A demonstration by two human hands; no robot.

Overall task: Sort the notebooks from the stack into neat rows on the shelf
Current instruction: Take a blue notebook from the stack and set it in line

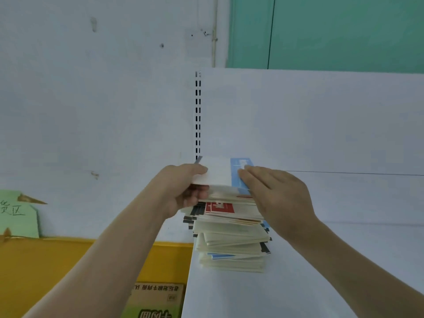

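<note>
A tall, uneven stack of notebooks [231, 232] is seen at the left edge of the white shelf [321, 260], close to the back panel and just in front of the slotted upright [198, 115]. The covers are fanned out of line, with dark spines jutting at the left and a red-labelled cover [219, 208] showing partway down.

The top notebook [218, 172] (white, with a blue band along its right side) is raised at its left edge. It is held by the left hand [183, 189], whose grip is closed around that edge, thumb on top and fingers curled beneath. The right hand [275, 193] is laid flat with straight fingers on the blue band, nothing being clasped by it.

The notebooks are judged to be thin, light and somewhat floppy, with smooth covers that are likely to slide over one another. A hold near the spine edge, where the binding is stiffest, is judged best, with the rest of the pile steadied so that it is not dragged off the left edge. No row has yet been laid on the shelf.
</note>
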